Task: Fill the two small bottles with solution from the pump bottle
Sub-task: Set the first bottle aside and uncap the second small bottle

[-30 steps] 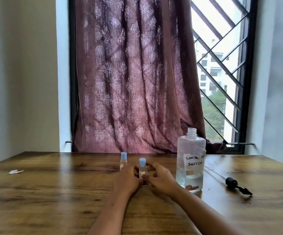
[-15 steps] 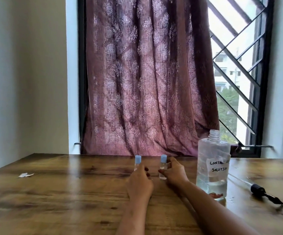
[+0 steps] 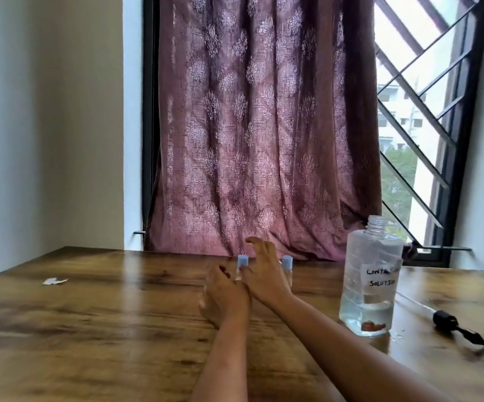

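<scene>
Hands gather left of the big clear plastic pump bottle [image 3: 371,285], which stands uncapped on the brown wooden table [image 3: 90,329]; our right hand [image 3: 264,271] hangs lifted, fingers loosely spread and holding nothing; both clear, blue-capped bottles stand upright, the nearer small bottle [image 3: 287,262] beside that hand, the farther small bottle [image 3: 242,261] beyond our left hand [image 3: 224,291] (too blurred to tell its grip); the black pump head [image 3: 445,317] lies right of the pump bottle.

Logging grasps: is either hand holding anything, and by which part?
Right hand holds nothing; left hand is beside the left bottle, grip unclear.
</scene>
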A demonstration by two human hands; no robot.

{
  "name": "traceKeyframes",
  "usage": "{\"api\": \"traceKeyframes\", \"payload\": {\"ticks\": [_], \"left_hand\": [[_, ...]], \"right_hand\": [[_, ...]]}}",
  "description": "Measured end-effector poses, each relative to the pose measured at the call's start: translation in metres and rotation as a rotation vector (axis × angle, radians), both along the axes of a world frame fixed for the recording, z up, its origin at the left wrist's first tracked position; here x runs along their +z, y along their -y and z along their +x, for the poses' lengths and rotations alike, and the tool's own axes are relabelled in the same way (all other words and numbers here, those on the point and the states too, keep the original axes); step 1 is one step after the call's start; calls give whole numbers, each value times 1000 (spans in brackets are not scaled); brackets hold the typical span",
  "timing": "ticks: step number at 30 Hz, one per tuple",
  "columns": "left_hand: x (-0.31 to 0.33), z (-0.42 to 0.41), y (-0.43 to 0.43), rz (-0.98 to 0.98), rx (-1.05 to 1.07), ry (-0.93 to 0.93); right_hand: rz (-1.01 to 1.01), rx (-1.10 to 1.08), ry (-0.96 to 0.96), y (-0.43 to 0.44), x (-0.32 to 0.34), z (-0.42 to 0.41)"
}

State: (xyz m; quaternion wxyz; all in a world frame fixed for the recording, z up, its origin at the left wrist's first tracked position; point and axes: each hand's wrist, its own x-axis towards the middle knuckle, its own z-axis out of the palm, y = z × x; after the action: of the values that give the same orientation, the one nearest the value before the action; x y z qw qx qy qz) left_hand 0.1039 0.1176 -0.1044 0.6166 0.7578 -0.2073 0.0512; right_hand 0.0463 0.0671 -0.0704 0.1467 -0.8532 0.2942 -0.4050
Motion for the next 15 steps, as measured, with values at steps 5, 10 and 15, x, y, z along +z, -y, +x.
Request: {"api": "traceKeyframes", "payload": {"ticks": [5,10,15], "left_hand": [[-2,3,3,160,0,-2],[-4,-7,3,426,-50,123],[0,-11,5,426,-188,315]], "right_hand": [[63,90,-214,15,3,19],[48,78,-139,19,3,1],[-5,53,-74,15,6,-29]]}}
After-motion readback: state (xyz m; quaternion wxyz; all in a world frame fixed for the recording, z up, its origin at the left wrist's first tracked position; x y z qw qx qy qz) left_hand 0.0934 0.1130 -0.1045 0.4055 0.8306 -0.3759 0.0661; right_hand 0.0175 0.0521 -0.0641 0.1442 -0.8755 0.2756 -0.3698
